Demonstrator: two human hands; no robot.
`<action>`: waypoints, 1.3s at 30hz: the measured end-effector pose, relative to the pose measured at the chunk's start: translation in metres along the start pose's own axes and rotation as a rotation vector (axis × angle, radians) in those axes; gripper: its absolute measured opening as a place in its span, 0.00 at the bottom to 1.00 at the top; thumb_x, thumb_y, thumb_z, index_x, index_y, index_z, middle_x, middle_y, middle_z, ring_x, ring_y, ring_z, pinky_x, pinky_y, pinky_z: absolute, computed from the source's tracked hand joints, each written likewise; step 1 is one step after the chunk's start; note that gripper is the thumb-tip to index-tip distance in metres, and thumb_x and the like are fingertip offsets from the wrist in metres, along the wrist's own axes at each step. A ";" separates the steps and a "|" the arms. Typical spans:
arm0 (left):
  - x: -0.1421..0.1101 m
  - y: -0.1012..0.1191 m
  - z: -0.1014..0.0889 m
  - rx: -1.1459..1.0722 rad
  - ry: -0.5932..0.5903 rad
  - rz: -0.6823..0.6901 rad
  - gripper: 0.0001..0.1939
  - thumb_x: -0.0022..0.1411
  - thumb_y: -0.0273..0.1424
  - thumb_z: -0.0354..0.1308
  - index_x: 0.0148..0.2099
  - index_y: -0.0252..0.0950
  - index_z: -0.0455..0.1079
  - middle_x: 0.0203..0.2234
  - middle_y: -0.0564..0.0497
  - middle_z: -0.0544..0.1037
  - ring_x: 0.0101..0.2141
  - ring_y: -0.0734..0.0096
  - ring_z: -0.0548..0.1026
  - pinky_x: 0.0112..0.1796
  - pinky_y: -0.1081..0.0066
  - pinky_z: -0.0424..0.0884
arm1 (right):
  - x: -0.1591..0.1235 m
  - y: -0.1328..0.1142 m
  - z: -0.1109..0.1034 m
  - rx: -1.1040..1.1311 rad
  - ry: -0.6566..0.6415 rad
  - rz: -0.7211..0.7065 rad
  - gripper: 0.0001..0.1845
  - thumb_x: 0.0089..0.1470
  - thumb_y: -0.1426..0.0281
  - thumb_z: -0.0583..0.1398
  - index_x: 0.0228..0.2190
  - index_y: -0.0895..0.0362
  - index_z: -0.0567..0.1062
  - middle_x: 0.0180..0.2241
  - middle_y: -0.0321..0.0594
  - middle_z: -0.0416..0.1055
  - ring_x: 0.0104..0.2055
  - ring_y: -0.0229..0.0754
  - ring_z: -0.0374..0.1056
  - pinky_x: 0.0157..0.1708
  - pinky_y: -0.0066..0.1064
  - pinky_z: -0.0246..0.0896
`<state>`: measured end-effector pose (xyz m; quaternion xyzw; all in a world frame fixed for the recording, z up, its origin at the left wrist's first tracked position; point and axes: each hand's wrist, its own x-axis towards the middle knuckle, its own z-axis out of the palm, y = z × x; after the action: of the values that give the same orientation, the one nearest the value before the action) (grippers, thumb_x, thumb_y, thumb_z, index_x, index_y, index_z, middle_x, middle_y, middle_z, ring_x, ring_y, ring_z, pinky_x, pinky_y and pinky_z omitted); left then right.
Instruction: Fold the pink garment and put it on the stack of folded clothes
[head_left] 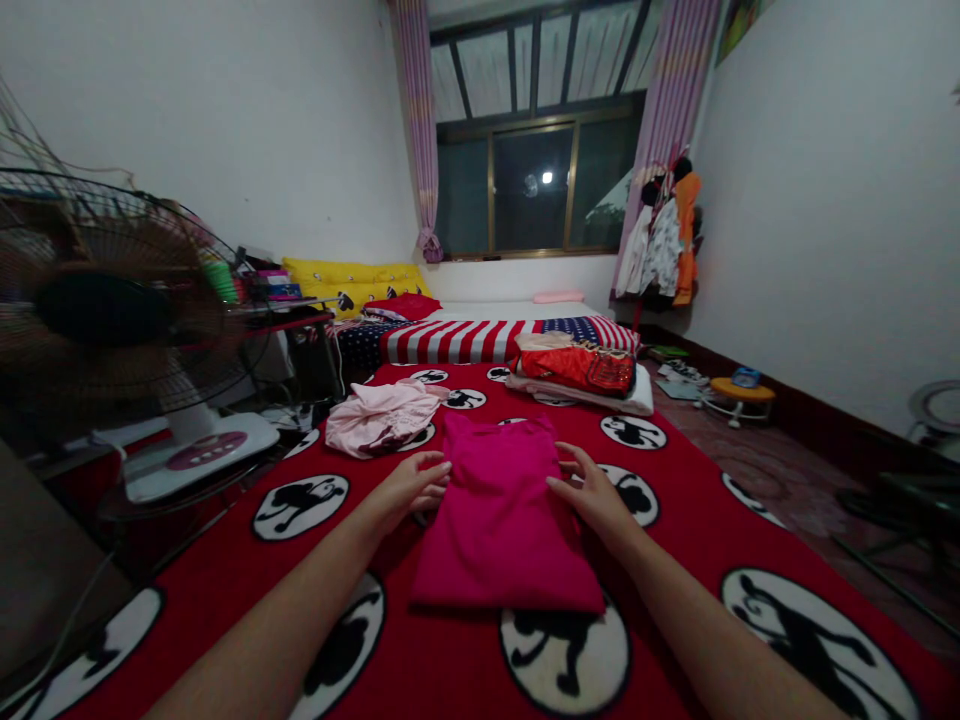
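1. Folded magenta garment (501,540), perhaps a T-shirt, lies on the red blanket (450,670), which supports it flat.
2. Left hand (409,487) and right hand (595,495) flank it, fingers loosely curled, slightly spread, near both edges.

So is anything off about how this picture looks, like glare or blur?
Head view: dim overall; a bright light reflects in the window; the fan looks smeared, and wide-angle distortion seems to stretch it near the left edge; the magenta cloth shows soft creases.
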<state>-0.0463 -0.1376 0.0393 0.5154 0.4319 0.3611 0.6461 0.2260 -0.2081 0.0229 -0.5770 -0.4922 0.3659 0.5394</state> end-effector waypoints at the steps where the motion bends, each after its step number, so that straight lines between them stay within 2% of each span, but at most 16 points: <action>1: 0.006 0.001 0.002 0.014 0.025 0.015 0.39 0.46 0.41 0.71 0.55 0.34 0.56 0.29 0.51 0.73 0.23 0.79 0.71 0.26 0.78 0.68 | 0.002 0.000 0.000 0.017 -0.034 -0.016 0.38 0.38 0.63 0.66 0.53 0.56 0.66 0.48 0.47 0.70 0.43 0.45 0.71 0.42 0.36 0.67; 4: 0.025 0.002 0.011 0.086 0.069 0.059 0.42 0.49 0.40 0.68 0.61 0.38 0.52 0.29 0.52 0.73 0.22 0.77 0.71 0.24 0.78 0.66 | 0.005 0.001 0.001 0.026 -0.082 -0.030 0.35 0.36 0.66 0.66 0.50 0.58 0.72 0.51 0.48 0.71 0.50 0.49 0.69 0.52 0.41 0.61; 7: 0.045 -0.002 0.017 0.198 0.138 0.161 0.40 0.49 0.33 0.67 0.62 0.38 0.56 0.32 0.50 0.73 0.25 0.75 0.72 0.24 0.77 0.67 | 0.009 0.005 0.002 0.020 -0.053 -0.020 0.32 0.34 0.71 0.65 0.47 0.58 0.75 0.50 0.47 0.73 0.51 0.51 0.69 0.54 0.45 0.59; 11: 0.062 0.004 0.015 0.355 0.166 0.462 0.31 0.47 0.19 0.60 0.56 0.33 0.66 0.37 0.46 0.77 0.35 0.68 0.75 0.35 0.73 0.71 | 0.022 0.005 0.003 0.019 -0.027 -0.106 0.32 0.36 0.75 0.61 0.48 0.57 0.75 0.52 0.45 0.71 0.52 0.49 0.69 0.52 0.42 0.63; 13: 0.069 0.018 0.013 0.405 0.185 0.602 0.28 0.48 0.18 0.57 0.54 0.32 0.68 0.40 0.45 0.77 0.39 0.67 0.76 0.39 0.71 0.71 | 0.035 -0.002 0.003 -0.012 -0.028 -0.183 0.34 0.37 0.76 0.60 0.50 0.56 0.73 0.52 0.44 0.71 0.51 0.48 0.69 0.52 0.41 0.64; 15: 0.077 0.033 0.012 0.463 0.204 0.685 0.28 0.50 0.18 0.55 0.55 0.33 0.68 0.41 0.45 0.78 0.40 0.66 0.76 0.41 0.70 0.72 | 0.052 -0.009 0.005 -0.063 -0.017 -0.228 0.34 0.38 0.76 0.60 0.51 0.57 0.73 0.52 0.45 0.71 0.49 0.48 0.70 0.51 0.42 0.64; 18: 0.091 0.044 0.012 0.696 0.322 0.676 0.28 0.52 0.19 0.55 0.56 0.35 0.67 0.43 0.47 0.78 0.42 0.65 0.76 0.43 0.69 0.72 | 0.077 -0.008 0.011 -0.148 0.017 -0.254 0.33 0.39 0.75 0.61 0.51 0.58 0.73 0.52 0.47 0.71 0.51 0.48 0.69 0.52 0.43 0.63; 21: 0.101 0.030 0.011 0.882 0.456 0.598 0.27 0.50 0.17 0.57 0.54 0.32 0.69 0.45 0.43 0.77 0.45 0.60 0.75 0.49 0.63 0.69 | 0.092 0.013 0.018 -0.238 0.065 -0.288 0.31 0.37 0.76 0.62 0.48 0.60 0.74 0.53 0.50 0.69 0.54 0.51 0.66 0.54 0.44 0.61; 25: 0.104 0.003 0.013 0.941 0.508 0.546 0.27 0.48 0.16 0.58 0.53 0.24 0.69 0.46 0.34 0.74 0.49 0.51 0.71 0.52 0.57 0.66 | 0.095 0.039 0.020 -0.250 0.123 -0.327 0.27 0.40 0.72 0.61 0.46 0.59 0.75 0.52 0.51 0.68 0.51 0.50 0.69 0.51 0.45 0.63; 28: 0.099 0.003 0.026 0.993 0.546 0.595 0.29 0.51 0.18 0.57 0.57 0.26 0.66 0.52 0.34 0.68 0.55 0.52 0.66 0.57 0.58 0.61 | 0.085 0.032 0.021 -0.389 0.223 -0.409 0.25 0.43 0.70 0.60 0.46 0.60 0.75 0.55 0.53 0.65 0.54 0.51 0.65 0.55 0.46 0.59; 30: 0.093 0.009 0.041 1.040 0.484 0.672 0.26 0.54 0.20 0.56 0.56 0.29 0.67 0.53 0.38 0.67 0.55 0.56 0.66 0.58 0.62 0.60 | 0.075 0.017 0.026 -0.523 0.231 -0.517 0.24 0.48 0.69 0.58 0.48 0.60 0.74 0.56 0.52 0.64 0.59 0.50 0.60 0.59 0.44 0.53; 33: 0.085 0.010 0.063 1.102 0.273 0.735 0.24 0.60 0.22 0.50 0.58 0.30 0.65 0.55 0.40 0.67 0.56 0.64 0.66 0.58 0.67 0.59 | 0.063 0.001 0.037 -0.700 0.056 -0.638 0.27 0.56 0.68 0.53 0.57 0.58 0.66 0.60 0.47 0.60 0.64 0.44 0.52 0.63 0.40 0.46; 34: 0.083 0.006 0.066 1.141 0.214 0.711 0.25 0.62 0.24 0.48 0.61 0.30 0.62 0.58 0.40 0.65 0.58 0.64 0.63 0.59 0.66 0.57 | 0.061 0.000 0.039 -0.778 -0.038 -0.622 0.29 0.58 0.65 0.52 0.60 0.57 0.62 0.62 0.45 0.57 0.66 0.44 0.48 0.64 0.42 0.43; 36: 0.079 -0.004 0.065 1.257 0.123 0.603 0.26 0.66 0.31 0.46 0.65 0.33 0.56 0.64 0.41 0.56 0.63 0.59 0.54 0.61 0.58 0.51 | 0.060 0.004 0.040 -0.954 -0.195 -0.491 0.33 0.60 0.57 0.50 0.63 0.57 0.55 0.66 0.44 0.50 0.68 0.47 0.41 0.64 0.49 0.38; 37: 0.079 -0.008 0.060 1.319 0.086 0.532 0.28 0.67 0.36 0.45 0.66 0.34 0.53 0.66 0.41 0.52 0.65 0.56 0.50 0.62 0.54 0.49 | 0.061 0.007 0.039 -1.028 -0.232 -0.401 0.36 0.60 0.53 0.48 0.64 0.58 0.53 0.67 0.44 0.46 0.69 0.48 0.38 0.64 0.52 0.37; 39: 0.079 -0.015 0.045 1.404 0.051 0.404 0.33 0.67 0.47 0.42 0.68 0.37 0.49 0.67 0.43 0.48 0.66 0.53 0.44 0.61 0.49 0.44 | 0.064 0.013 0.035 -1.119 -0.218 -0.251 0.40 0.60 0.48 0.44 0.64 0.60 0.51 0.67 0.45 0.41 0.69 0.49 0.36 0.63 0.54 0.35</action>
<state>0.0247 -0.0844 0.0143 0.8692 0.4730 0.1231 0.0742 0.2105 -0.1364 0.0113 -0.6706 -0.7277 0.0408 0.1380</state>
